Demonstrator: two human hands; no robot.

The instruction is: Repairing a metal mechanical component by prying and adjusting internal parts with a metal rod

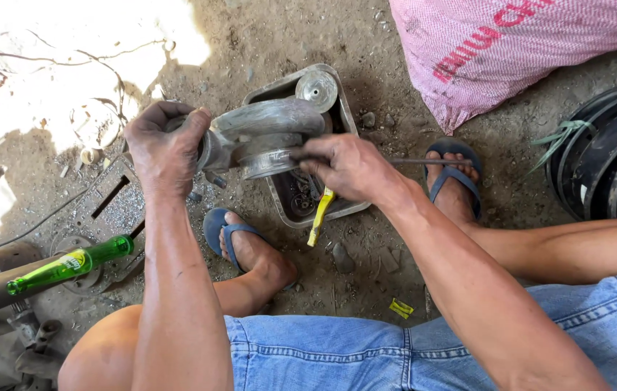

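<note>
A grey metal pump housing (265,134) is held up in the air over a dirty metal tray (337,108) on the dirt floor (366,268). It looks like the part is being cleaned or scraped out, and the next move calls for the part to be kept steady while the tool is worked with care. The left hand (166,148) is closed tight around one end of the housing. The right hand (348,166) is curled around a thin metal rod (424,161), and its tip is pressed against the housing. A green glass bottle (69,264) is seen lying nearby.
</note>
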